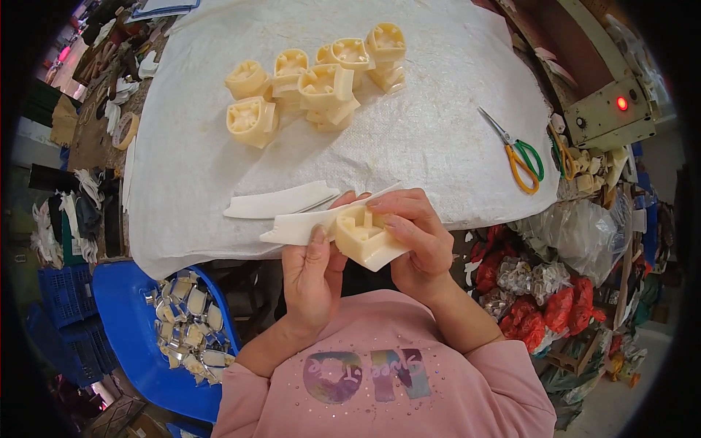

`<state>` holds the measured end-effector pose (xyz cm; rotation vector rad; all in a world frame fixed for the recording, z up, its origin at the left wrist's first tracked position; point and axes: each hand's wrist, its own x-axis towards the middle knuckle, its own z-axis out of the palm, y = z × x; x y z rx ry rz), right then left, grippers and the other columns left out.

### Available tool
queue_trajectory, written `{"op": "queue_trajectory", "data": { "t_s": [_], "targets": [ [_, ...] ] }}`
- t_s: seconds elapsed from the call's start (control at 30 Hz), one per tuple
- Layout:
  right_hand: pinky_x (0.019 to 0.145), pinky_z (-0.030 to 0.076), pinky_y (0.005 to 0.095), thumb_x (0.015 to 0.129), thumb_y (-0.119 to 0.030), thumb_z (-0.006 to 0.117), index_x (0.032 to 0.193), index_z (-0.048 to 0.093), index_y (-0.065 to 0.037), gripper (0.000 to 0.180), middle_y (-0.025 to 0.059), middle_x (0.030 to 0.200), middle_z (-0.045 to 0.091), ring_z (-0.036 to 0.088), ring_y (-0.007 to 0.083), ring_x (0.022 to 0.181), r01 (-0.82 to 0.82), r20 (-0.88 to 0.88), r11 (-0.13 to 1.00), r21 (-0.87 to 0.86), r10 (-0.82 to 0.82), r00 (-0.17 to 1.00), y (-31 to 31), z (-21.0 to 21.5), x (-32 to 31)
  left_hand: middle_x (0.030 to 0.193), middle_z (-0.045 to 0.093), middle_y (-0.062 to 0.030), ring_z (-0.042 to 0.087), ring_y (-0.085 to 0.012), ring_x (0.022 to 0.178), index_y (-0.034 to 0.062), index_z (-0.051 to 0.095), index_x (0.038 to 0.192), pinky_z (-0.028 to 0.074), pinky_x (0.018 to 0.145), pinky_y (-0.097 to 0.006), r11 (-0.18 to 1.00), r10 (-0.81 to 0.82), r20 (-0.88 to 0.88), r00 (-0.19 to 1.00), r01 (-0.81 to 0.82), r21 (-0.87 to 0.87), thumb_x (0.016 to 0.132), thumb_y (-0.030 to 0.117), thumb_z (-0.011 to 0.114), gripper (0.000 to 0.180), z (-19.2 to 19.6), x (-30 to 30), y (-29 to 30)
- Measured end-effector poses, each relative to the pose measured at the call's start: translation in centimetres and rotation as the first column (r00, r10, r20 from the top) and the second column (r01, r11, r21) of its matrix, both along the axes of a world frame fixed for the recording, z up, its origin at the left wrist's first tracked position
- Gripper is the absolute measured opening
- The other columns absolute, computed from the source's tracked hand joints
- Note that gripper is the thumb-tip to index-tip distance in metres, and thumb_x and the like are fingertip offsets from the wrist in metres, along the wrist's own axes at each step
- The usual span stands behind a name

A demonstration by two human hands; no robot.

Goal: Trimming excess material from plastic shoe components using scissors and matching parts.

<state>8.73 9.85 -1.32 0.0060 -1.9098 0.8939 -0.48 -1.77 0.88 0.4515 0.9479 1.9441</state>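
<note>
My left hand [312, 274] pinches a curved white strip [292, 228] between thumb and fingers, its notched end sticking out to the left. The strip runs behind a cream plastic block [369, 250], shaped like a shoe heel with a hollow, ribbed top. Fingers of my right hand [425, 237] close round the block's right side and press the strip's far end against it. Whether the strip is stuck to the block I cannot tell. Just beyond my hands, more white strips [281, 200] lie on the white sheet [409, 146].
Several similar cream blocks [321, 87] stand clustered and stacked at the far side. Scissors [522, 160] with green and orange handles lie at the right. A blue tub [120, 328] of cream-and-silver pieces sits lower left. A metal box [610, 120] with a lit red lamp stands far right.
</note>
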Motion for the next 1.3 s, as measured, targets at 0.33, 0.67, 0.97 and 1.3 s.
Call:
{"op": "queue_trajectory", "data": {
  "t_s": [0.33, 0.67, 0.97, 1.3],
  "targets": [
    [0.073, 0.03, 0.0401, 0.059, -0.001, 0.065, 0.101, 0.059, -0.008, 0.044, 0.0059, 0.097, 0.061, 0.05, 0.0251, 0.079, 0.25, 0.104, 0.926, 0.282, -0.288, 0.952, 0.2, -0.4, -0.1, 0.131, 0.046, -0.0215, 0.048, -0.0233, 0.12, -0.0126, 0.036, 0.132, 0.039, 0.101, -0.033, 0.996, 0.039, -0.308, 0.951, -0.063, -0.07, 0.102, 0.021, 0.028, 0.046, -0.9, -0.1, 0.1],
    [0.075, 0.025, 0.0451, 0.06, -0.006, 0.065, 0.098, 0.061, -0.017, 0.039, 0.0027, 0.089, 0.054, 0.048, 0.0233, 0.081, 0.16, 0.347, 0.892, 0.423, -0.323, 0.88, 0.3, 2.2, 1.0, 0.097, 0.065, -0.0145, 0.063, -0.0162, 0.088, -0.0099, 0.059, 0.11, 0.052, 0.08, -0.029, 0.922, 0.127, -0.591, 0.797, -0.314, -0.226, 0.098, 0.014, 0.046, 0.03, -1.1, -1.8, -1.1],
    [0.07, 0.024, 0.0428, 0.064, -0.007, 0.062, 0.091, 0.059, -0.016, 0.029, 0.0048, 0.078, 0.042, 0.045, 0.0235, 0.079, 0.046, 0.607, 0.905, 0.422, -0.32, 0.727, -0.3, 3.3, 1.4, 0.091, 0.068, -0.0137, 0.064, -0.0141, 0.083, -0.009, 0.06, 0.108, 0.052, 0.078, -0.027, 0.915, 0.021, -0.615, 0.788, -0.263, -0.307, 0.096, 0.011, 0.047, 0.027, -0.8, -0.6, -1.0],
    [0.072, 0.027, 0.0417, 0.067, -0.008, 0.061, 0.087, 0.055, -0.012, 0.021, 0.0061, 0.076, 0.042, 0.045, 0.0242, 0.076, -0.023, 0.663, 0.909, 0.416, -0.286, 0.691, 0.3, 2.9, 1.8, 0.092, 0.067, -0.0145, 0.062, -0.0135, 0.086, -0.0086, 0.059, 0.113, 0.052, 0.08, -0.028, 0.909, -0.072, -0.57, 0.819, -0.181, -0.376, 0.097, 0.013, 0.046, 0.03, -1.1, 0.0, -0.7]
  ]
}}
